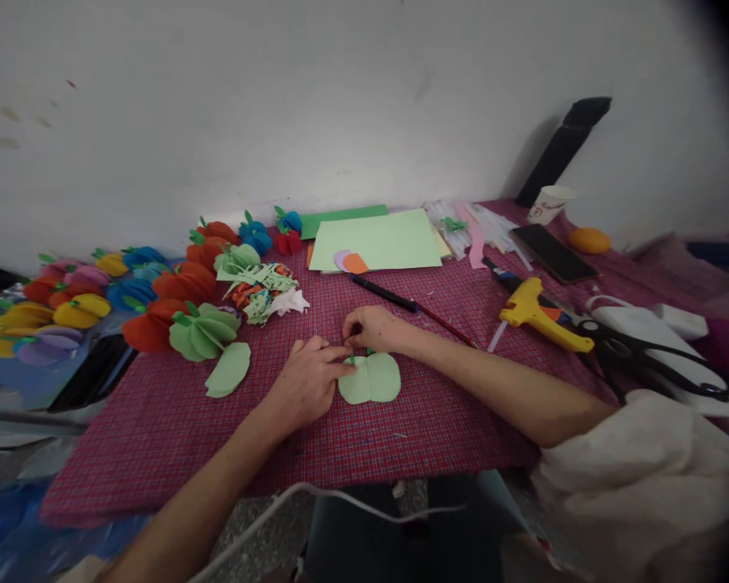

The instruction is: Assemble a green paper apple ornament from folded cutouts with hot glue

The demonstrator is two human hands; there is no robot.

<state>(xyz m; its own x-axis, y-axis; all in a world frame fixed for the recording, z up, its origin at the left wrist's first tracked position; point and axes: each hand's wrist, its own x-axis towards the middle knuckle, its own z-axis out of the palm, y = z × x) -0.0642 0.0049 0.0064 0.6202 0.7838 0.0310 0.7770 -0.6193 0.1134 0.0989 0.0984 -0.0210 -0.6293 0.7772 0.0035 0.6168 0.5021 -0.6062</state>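
Note:
A light green paper shape (384,377) with a centre crease lies on the red checked cloth, with small dark green pieces at its top edge. My left hand (309,379) reaches in from the left, its fingertips at the shape's upper left. Above the top edge, my right hand (373,328) has thumb and finger pinched together close to a green piece; what they hold is too small to make out. Left of my hands lies a folded light green paper piece (229,371), beside a light green paper pumpkin (203,332).
Colourful paper pumpkins (185,282) and paper scraps (261,287) fill the left side. Behind are green sheets (380,239) and a dark pen (384,293). At right are a yellow glue gun (540,316), black scissors (650,348), phone (552,253) and paper cup (550,204).

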